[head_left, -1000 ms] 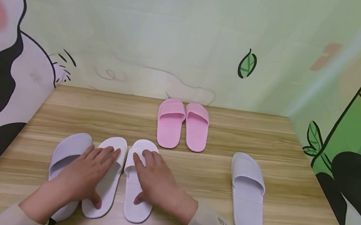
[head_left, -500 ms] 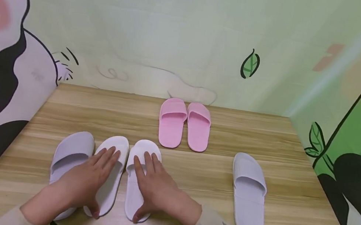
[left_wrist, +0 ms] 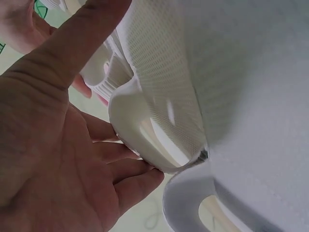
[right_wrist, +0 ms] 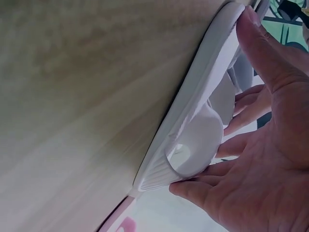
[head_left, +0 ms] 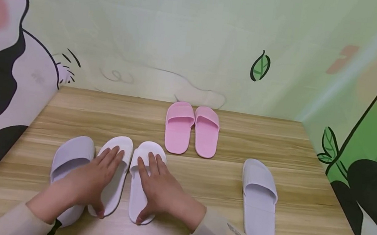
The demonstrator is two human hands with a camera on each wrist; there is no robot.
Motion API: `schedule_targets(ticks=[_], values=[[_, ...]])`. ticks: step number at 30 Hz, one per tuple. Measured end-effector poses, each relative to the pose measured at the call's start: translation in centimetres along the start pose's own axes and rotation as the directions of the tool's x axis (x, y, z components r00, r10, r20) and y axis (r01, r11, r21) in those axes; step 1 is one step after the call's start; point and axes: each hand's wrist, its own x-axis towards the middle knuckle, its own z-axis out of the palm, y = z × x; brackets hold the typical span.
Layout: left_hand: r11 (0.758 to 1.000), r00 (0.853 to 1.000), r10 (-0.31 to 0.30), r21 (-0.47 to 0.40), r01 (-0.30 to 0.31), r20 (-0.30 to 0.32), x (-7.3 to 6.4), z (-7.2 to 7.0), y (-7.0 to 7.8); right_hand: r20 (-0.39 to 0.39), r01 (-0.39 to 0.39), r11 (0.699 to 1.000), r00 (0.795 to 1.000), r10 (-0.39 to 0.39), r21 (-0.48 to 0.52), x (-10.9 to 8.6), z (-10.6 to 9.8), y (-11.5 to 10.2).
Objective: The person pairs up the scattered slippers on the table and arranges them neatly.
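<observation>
Two white slide slippers lie side by side on the wooden surface in the head view. My left hand (head_left: 92, 180) rests over the left white slipper (head_left: 114, 192), its straight fingertips on the strap and the thumb by the heel end. Over the right white slipper (head_left: 136, 193) lies my right hand (head_left: 161, 188), fingers extended along the strap and thumb at the heel. The right wrist view shows those fingertips against the strap (right_wrist: 200, 140) and the thumb on the heel edge. A lavender-grey slipper (head_left: 74, 149) sits close beside the left white one, partly hidden beneath my left wrist.
A pair of pink slippers (head_left: 177, 135) stands at the back of the wooden surface (head_left: 214, 198), near the green wall (head_left: 197, 37). Another lavender-grey slipper (head_left: 258, 214) lies alone toward the right. Panda and bamboo drawings cover the side walls.
Both white slippers have slid slightly away from me, toward the back wall, with my hands on them. My thumbs have moved back to the heel ends. The grey and pink slippers stay put.
</observation>
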Motion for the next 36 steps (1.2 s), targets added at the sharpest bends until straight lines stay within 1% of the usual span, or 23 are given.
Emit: schedule_targets(ticks=[3, 6, 13, 19, 25, 29, 32, 36], values=[[1.0, 1.0, -0.013, -0.011, 0.013, 0.026, 0.4, -0.3, -0.4, -0.003, 0.002, 1.0, 1.0, -0.002, 0.005, 0.4, -0.1, 0.1], [1.0, 0.998, -0.022, -0.017, 0.023, 0.055, 1.0, -0.7, -0.8, -0.003, 0.001, 1.0, 1.0, -0.001, -0.013, 1.0, -0.2, 0.3], [0.998, 0.992, -0.053, -0.013, 0.055, 0.111, 2.0, -1.5, -1.6, 0.021, -0.006, 1.0, 1.0, 0.007, -0.013, 2.3, -0.8, 0.5], [0.998, 0.991, -0.059, -0.003, 0.06, 0.119, 3.1, -2.0, -2.4, 0.049, -0.025, 1.0, 0.999, 0.024, 0.017, 3.6, -1.1, 0.9], [0.997, 0.985, -0.08, 0.004, 0.08, 0.152, 4.4, -2.5, -3.3, 0.064, -0.038, 0.999, 0.997, 0.036, 0.035, 4.7, -1.3, 1.4], [0.997, 0.986, -0.076, 0.007, 0.076, 0.149, 5.0, -2.9, -3.9, 0.071, -0.053, 0.998, 0.996, 0.05, 0.04, 5.3, -1.5, 1.6], [0.996, 0.984, -0.082, -0.005, 0.084, 0.157, 5.5, -3.2, -4.2, 0.075, -0.062, 0.997, 0.995, 0.06, 0.033, 5.9, -1.6, 1.8], [0.994, 0.978, -0.102, -0.023, 0.108, 0.181, 6.2, -3.4, -4.5, 0.082, -0.074, 0.997, 0.994, 0.071, 0.027, 6.8, -1.7, 2.1]])
